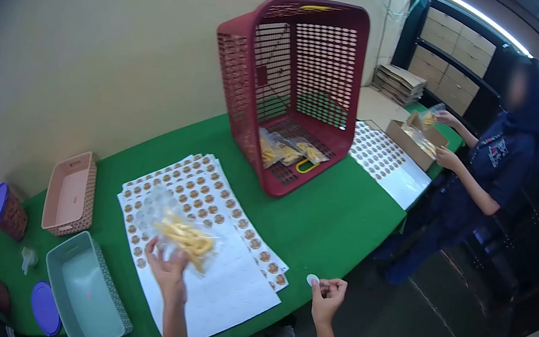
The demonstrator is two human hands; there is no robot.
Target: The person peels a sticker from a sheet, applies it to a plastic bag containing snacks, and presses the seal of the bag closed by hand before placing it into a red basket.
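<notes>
My left hand is closed on a clear plastic bag of pale yellow snacks, held tilted above the sheets. Between the thumb and fingers of my right hand is a small round sticker, its pale side showing, near the table's front edge. Beneath the bag lies a stack of white sticker sheets with rows of round brown stickers; the lower part of the top sheet is plain white.
A maroon basket lies on its side with several snack bags inside. Pink and green baskets and purple-lidded jars stand left. At the right, a co-worker handles a bag over a cardboard box.
</notes>
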